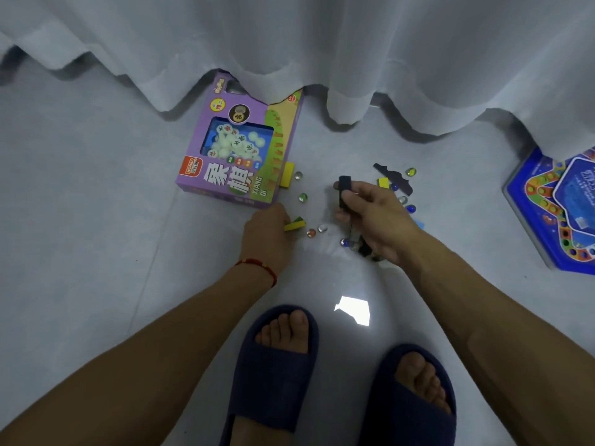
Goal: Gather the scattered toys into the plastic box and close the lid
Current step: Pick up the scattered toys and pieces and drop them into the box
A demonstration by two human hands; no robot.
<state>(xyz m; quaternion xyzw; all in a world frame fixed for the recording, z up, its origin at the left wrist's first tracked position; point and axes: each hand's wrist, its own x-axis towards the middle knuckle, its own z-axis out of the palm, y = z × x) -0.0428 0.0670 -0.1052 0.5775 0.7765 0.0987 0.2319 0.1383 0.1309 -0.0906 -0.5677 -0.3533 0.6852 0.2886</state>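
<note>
Scene: A person crouches over toys scattered on a pale tiled floor below a white curtain [322,43].

Left hand: The left hand [269,235] curls its fingers round a yellow-and-green block [294,224] low at the floor, near the purple chess-set box [238,146].

Right hand: The right hand [375,217] pinches a dark blue block [344,188] between thumb and forefinger — other dark pieces seem bunched under the palm.

Toys: Glass marbles [311,232] lie between and around the hands; a yellow block [287,175] touches the purple box's right edge; a dark flat cut-out [396,177] and more marbles lie just beyond the right hand.

Plastic box: Not surely in view — the blue hexagonal game tray [560,207] at far right may be it or its lid.

Doing it well: Probably best to grip each handful firmly and sweep the marbles together, since they should roll easily on tile.

Hard to make out: What the right palm covers, and the tray's cut-off right side.
</note>
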